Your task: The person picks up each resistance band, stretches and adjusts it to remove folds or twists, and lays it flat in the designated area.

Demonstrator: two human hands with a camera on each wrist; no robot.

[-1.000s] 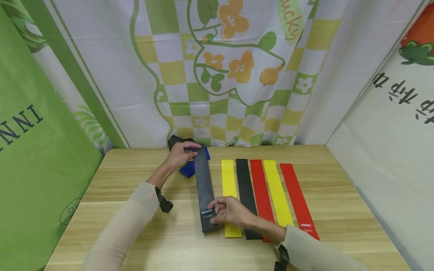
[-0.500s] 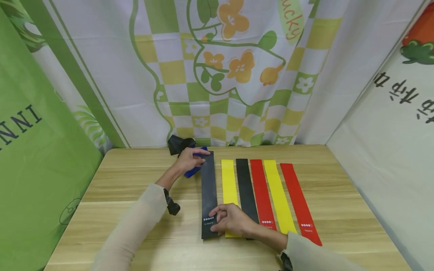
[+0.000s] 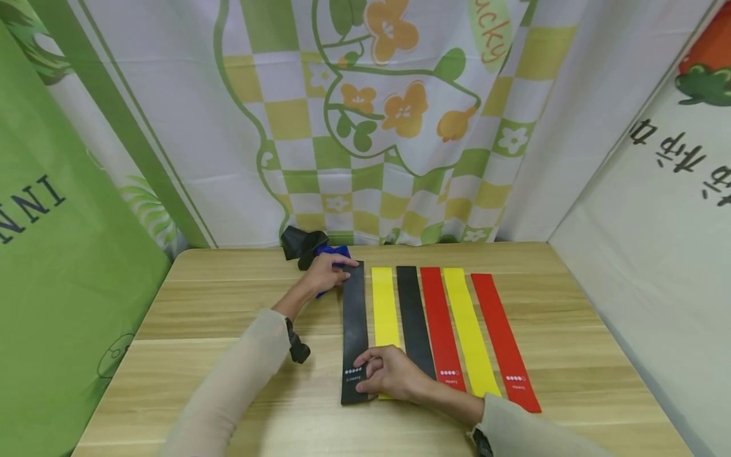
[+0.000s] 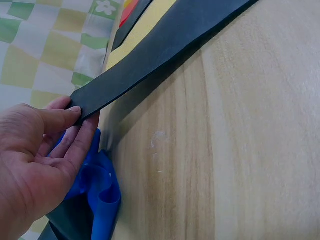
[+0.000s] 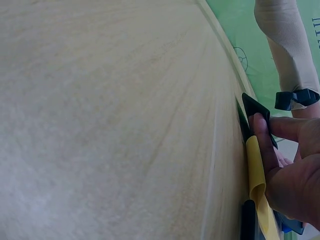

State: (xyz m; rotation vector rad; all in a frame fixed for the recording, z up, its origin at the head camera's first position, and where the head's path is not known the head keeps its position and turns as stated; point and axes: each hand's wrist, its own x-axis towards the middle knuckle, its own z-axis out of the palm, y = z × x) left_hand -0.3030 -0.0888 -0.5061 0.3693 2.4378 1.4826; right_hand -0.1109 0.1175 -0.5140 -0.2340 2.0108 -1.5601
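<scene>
A black resistance band with white dots and lettering near its near end lies lengthwise between my hands. My left hand pinches its far end between thumb and fingers; in the left wrist view that end of the band is raised off the table. Thumb and forefinger of my right hand pinch the near end by its right edge. Just right of it is a yellow band, its near part mostly covered by the right hand. In the right wrist view the yellow band curls up beside the fingers.
Further right lie a black band, a red band, a yellow band and another red band, in a row. Crumpled blue and black bands sit by the table's back edge, behind the left hand.
Both hands have shifted the black band slightly right and nearer, turning it straighter beside the yellow one. The left hand has moved off the blue band, and the grips are unchanged.
</scene>
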